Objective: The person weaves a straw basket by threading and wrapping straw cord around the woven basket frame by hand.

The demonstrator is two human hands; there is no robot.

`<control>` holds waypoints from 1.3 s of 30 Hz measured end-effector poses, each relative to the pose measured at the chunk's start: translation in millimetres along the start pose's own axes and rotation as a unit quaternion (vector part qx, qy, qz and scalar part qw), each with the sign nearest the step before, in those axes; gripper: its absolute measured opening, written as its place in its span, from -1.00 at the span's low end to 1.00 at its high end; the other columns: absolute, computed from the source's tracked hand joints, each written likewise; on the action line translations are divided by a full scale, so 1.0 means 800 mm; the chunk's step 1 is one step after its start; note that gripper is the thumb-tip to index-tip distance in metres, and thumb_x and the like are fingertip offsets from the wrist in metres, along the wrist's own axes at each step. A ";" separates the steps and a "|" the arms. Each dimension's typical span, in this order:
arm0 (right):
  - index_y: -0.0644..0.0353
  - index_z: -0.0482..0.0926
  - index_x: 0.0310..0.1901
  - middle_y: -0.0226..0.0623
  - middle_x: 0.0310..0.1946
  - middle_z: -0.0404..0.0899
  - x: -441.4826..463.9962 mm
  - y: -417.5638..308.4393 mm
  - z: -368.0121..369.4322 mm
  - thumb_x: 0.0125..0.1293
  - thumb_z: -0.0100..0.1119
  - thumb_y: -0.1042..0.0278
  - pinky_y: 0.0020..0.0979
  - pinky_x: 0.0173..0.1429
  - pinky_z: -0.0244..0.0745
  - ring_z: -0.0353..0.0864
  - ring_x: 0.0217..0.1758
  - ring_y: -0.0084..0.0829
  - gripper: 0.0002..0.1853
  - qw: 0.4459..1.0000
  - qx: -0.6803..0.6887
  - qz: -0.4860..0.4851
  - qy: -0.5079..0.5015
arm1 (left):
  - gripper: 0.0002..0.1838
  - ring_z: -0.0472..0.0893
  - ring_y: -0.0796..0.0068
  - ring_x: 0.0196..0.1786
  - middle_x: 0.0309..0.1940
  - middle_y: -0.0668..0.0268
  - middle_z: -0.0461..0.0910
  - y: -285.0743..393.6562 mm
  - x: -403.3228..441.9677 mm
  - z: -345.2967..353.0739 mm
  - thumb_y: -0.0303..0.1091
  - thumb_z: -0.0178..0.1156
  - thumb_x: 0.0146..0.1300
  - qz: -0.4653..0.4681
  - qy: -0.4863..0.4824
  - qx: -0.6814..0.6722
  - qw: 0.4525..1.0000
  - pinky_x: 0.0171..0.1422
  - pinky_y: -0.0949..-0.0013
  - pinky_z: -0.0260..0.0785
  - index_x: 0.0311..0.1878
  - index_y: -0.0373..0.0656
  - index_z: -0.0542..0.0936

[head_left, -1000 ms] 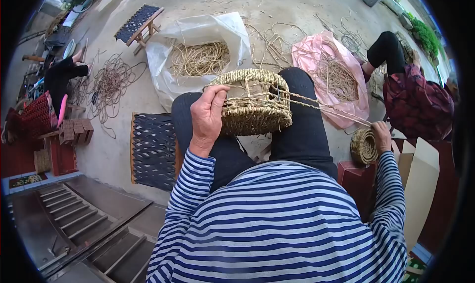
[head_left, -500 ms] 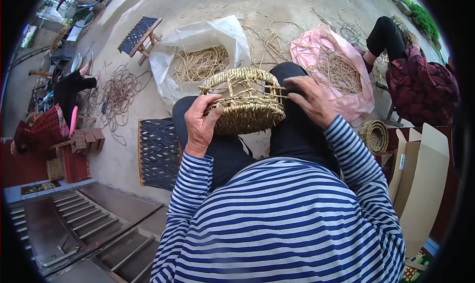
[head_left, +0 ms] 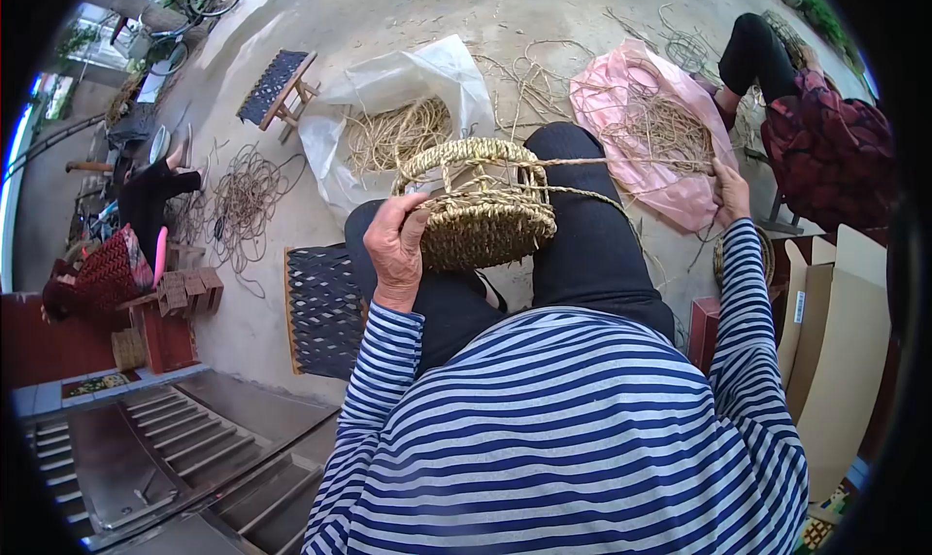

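Note:
A partly woven straw basket (head_left: 490,235) rests tilted across my thighs, its thick braided rim toward the far side and an open frame of uprights showing. My left hand (head_left: 396,249) grips its near left edge, thumb and fingers closed on the weave. Out to the right, my right hand (head_left: 730,194) pinches a straw cord (head_left: 621,163) that runs taut from the basket's right side. A second cord (head_left: 592,195) leaves the same side and droops over my right knee.
A white plastic bag (head_left: 330,152) and a pink bag (head_left: 607,99) hold straw cord. Woven stools (head_left: 316,307) (head_left: 275,84) stand at left. Cardboard (head_left: 830,351) stands at right. One person (head_left: 835,147) sits at right, another (head_left: 112,273) at left.
My right hand has moved from beside the basket out to the right, drawing the cord straight. My left hand still holds the basket, which stays nearly in place.

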State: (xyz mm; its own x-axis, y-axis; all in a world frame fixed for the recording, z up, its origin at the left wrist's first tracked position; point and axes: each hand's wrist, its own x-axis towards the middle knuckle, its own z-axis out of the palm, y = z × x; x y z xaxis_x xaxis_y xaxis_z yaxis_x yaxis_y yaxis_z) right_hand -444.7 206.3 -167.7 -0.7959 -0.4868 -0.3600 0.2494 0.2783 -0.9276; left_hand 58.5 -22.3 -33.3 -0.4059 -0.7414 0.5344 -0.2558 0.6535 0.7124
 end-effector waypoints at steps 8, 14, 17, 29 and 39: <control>0.29 0.56 0.08 -0.15 0.00 0.61 -0.113 -0.076 0.173 0.30 0.23 0.35 -0.37 0.18 0.49 0.59 0.08 -0.35 -0.65 0.911 -0.192 -0.300 -0.208 | -0.52 0.48 0.13 0.01 -0.13 0.14 0.56 0.075 0.042 0.012 -0.13 0.44 0.01 0.167 -0.135 0.193 0.958 0.15 0.17 0.32 -0.07 -0.26 0.61; 0.23 0.55 0.00 -0.06 -0.17 0.63 -0.201 -0.127 0.289 0.40 0.06 0.29 -0.26 -0.01 0.52 0.65 -0.10 -0.14 -0.75 0.828 -0.291 -0.394 -0.274 | -0.55 0.51 0.18 -0.15 -0.26 0.22 0.54 0.072 0.041 0.037 -0.14 0.46 -0.06 0.132 -0.160 0.184 0.961 -0.02 0.21 0.38 -0.16 -0.22 0.61; 0.19 0.56 -0.15 -0.05 -0.30 0.62 -0.204 -0.120 0.307 0.40 0.06 0.18 -0.15 -0.15 0.51 0.63 -0.20 -0.04 -0.76 0.811 -0.336 -0.425 -0.222 | -0.60 0.50 0.20 -0.17 -0.31 0.26 0.49 0.065 0.038 0.039 -0.15 0.45 -0.08 0.135 -0.146 0.153 0.968 -0.07 0.20 0.36 -0.22 -0.18 0.60; 0.18 0.65 -0.05 0.05 -0.15 0.65 0.030 0.004 -0.018 0.29 0.13 -0.09 -0.18 0.03 0.48 0.64 -0.06 -0.03 -0.53 0.840 -0.496 -0.137 0.174 | -0.60 0.57 0.27 -0.27 -0.30 0.28 0.52 0.066 0.039 0.040 -0.18 0.47 -0.06 0.099 -0.153 0.164 0.969 -0.21 0.28 0.44 -0.17 -0.15 0.64; 0.23 0.48 0.13 0.01 -0.20 0.64 -0.181 -0.120 0.303 0.37 0.13 0.22 -0.23 -0.04 0.56 0.67 -0.13 -0.12 -0.63 0.836 -0.231 -0.401 -0.295 | -0.60 0.59 0.25 -0.24 -0.27 0.27 0.54 0.068 0.040 0.039 -0.22 0.49 -0.08 0.084 -0.149 0.160 0.972 -0.19 0.30 0.46 -0.16 -0.14 0.65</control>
State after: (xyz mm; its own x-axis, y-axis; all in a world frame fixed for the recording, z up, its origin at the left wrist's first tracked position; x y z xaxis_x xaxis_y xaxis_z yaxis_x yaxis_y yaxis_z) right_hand -219.3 49.3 -50.5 -0.1603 -0.9563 0.2447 -0.5821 -0.1086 -0.8058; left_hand 3.9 -5.7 8.3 -0.6898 -0.5741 0.4411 -0.4039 0.8108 0.4237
